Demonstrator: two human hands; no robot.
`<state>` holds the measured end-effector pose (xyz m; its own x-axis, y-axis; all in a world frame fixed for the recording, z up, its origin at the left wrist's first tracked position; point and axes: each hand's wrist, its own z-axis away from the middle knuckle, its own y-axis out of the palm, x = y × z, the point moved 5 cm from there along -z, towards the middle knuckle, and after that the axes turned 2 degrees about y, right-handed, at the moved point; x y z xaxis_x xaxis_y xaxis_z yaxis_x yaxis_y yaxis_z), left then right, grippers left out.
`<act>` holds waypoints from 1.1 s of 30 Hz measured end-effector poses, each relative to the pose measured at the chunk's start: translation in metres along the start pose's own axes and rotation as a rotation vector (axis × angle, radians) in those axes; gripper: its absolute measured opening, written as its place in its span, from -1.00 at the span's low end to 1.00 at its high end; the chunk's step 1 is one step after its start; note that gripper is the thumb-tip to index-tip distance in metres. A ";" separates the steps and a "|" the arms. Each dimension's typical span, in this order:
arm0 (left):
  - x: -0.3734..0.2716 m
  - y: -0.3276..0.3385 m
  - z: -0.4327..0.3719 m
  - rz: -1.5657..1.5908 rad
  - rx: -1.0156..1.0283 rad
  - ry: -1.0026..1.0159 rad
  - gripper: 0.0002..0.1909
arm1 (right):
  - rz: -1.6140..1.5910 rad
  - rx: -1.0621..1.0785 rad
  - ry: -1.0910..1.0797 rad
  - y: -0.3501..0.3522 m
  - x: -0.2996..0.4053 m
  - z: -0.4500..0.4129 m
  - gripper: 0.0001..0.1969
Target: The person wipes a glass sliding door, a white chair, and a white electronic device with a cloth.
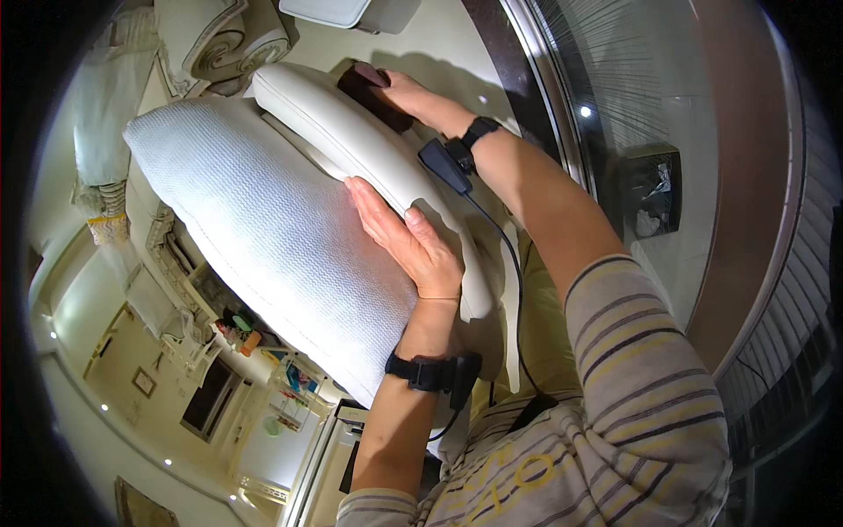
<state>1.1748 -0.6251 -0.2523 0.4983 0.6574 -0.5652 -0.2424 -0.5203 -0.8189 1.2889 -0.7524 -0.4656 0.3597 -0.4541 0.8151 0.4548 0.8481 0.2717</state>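
My left hand (408, 244) lies flat with its fingers stretched out, against a light blue-grey textured cushion (283, 230), beside a white padded chair or sofa part (355, 145) with piped seams. On the far side of that padded part, my right hand (402, 95) grips a dark brown object (372, 95), perhaps a cloth or brush; its kind is unclear. The dark object rests along the back face of the white padding. Each wrist wears a black strap with a small cabled device.
A sliding glass door's metal track (546, 85) runs along the right, with a dark box (652, 191) behind the glass. A light plastic bin (329, 10) stands at the top. An ornate patterned sofa arm (224, 53) is at upper left.
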 end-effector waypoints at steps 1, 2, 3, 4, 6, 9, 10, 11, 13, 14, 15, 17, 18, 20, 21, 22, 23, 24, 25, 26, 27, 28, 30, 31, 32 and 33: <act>0.001 0.000 0.000 -0.002 0.002 -0.004 -0.25 | 0.105 0.009 0.041 -0.003 -0.003 -0.008 -0.58; 0.002 -0.001 0.001 -0.002 0.002 -0.001 -0.26 | 0.104 0.011 0.046 -0.002 -0.015 -0.008 -0.58; -0.003 0.004 -0.002 0.011 0.013 0.018 -0.26 | 0.169 -0.037 0.004 -0.014 -0.053 -0.013 -0.57; -0.009 0.009 -0.004 0.023 0.023 0.035 -0.26 | 0.237 -0.087 -0.043 -0.026 -0.102 -0.020 -0.56; -0.015 0.014 -0.009 0.051 0.042 0.044 -0.26 | 0.718 -0.114 -0.179 -0.049 -0.196 -0.003 -0.50; 0.004 -0.001 0.002 0.011 -0.018 -0.006 -0.30 | -0.124 -0.062 0.245 -0.010 -0.248 0.086 -0.43; -0.002 0.005 -0.002 0.027 -0.007 0.006 -0.30 | -0.099 -0.106 0.256 -0.017 -0.259 0.083 -0.45; -0.008 0.009 -0.005 0.049 -0.002 0.024 -0.30 | -0.074 -0.152 0.267 -0.027 -0.267 0.074 -0.47; -0.005 0.006 0.001 0.041 -0.006 0.018 -0.31 | 0.009 -0.056 0.050 -0.026 -0.222 0.052 -0.47; 0.003 0.004 0.003 0.022 -0.012 0.009 -0.31 | 0.011 -0.037 0.114 -0.018 -0.177 0.048 -0.47; 0.007 0.003 0.004 0.012 -0.019 0.009 -0.31 | 0.017 -0.028 0.170 -0.014 -0.126 0.045 -0.48; 0.001 0.006 0.002 0.054 -0.016 0.038 -0.32 | -0.296 0.055 -0.087 -0.019 -0.061 0.046 -0.48; -0.001 0.005 0.001 0.049 -0.014 0.038 -0.33 | -0.136 -0.009 -0.023 -0.020 -0.053 0.042 -0.49; -0.005 0.005 0.001 0.052 -0.007 0.050 -0.34 | -0.125 -0.034 0.015 -0.027 -0.049 0.069 -0.49; -0.002 0.005 0.003 0.053 -0.004 0.039 -0.33 | -0.111 -0.037 0.055 -0.027 -0.051 0.085 -0.49; 0.002 0.001 0.005 0.050 -0.003 0.020 -0.32 | -0.124 -0.009 0.085 -0.022 -0.052 0.111 -0.49; 0.002 -0.001 0.006 0.055 -0.004 0.024 -0.32 | -0.137 0.013 0.115 -0.019 -0.060 0.136 -0.52; -0.005 0.000 0.005 0.063 -0.004 0.039 -0.33 | -0.242 -0.007 0.045 -0.022 -0.079 0.158 -0.55; -0.003 0.000 0.007 0.066 -0.010 0.036 -0.34 | -0.266 -0.036 0.107 -0.019 -0.091 0.185 -0.55; -0.004 -0.003 0.007 0.066 -0.013 0.036 -0.34 | -0.356 -0.088 0.025 -0.014 -0.100 0.210 -0.56; -0.010 0.003 0.006 0.086 0.006 0.060 -0.34 | -0.359 -0.161 0.042 -0.020 -0.131 0.231 -0.58; -0.006 0.000 0.008 0.073 -0.010 0.065 -0.34 | -0.349 -0.153 0.107 -0.012 -0.136 0.260 -0.60; -0.003 -0.004 0.011 0.043 -0.037 0.078 -0.34 | -0.341 -0.156 0.165 0.004 -0.145 0.309 -0.62; -0.003 -0.001 0.011 0.025 -0.036 0.082 -0.33 | -0.356 -0.220 0.218 0.009 -0.157 0.331 -0.64; -0.002 -0.004 0.013 -0.004 -0.042 0.082 -0.33 | -0.375 -0.270 0.273 0.018 -0.168 0.353 -0.66; -0.001 -0.006 0.012 -0.008 -0.050 0.089 -0.32 | -0.385 -0.282 0.275 0.025 -0.175 0.370 -0.66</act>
<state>1.1658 -0.6165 -0.2481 0.5730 0.6117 -0.5454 -0.1973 -0.5430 -0.8162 0.9360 -0.5510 -0.4119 0.3067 -0.8039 0.5096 0.7827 0.5177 0.3455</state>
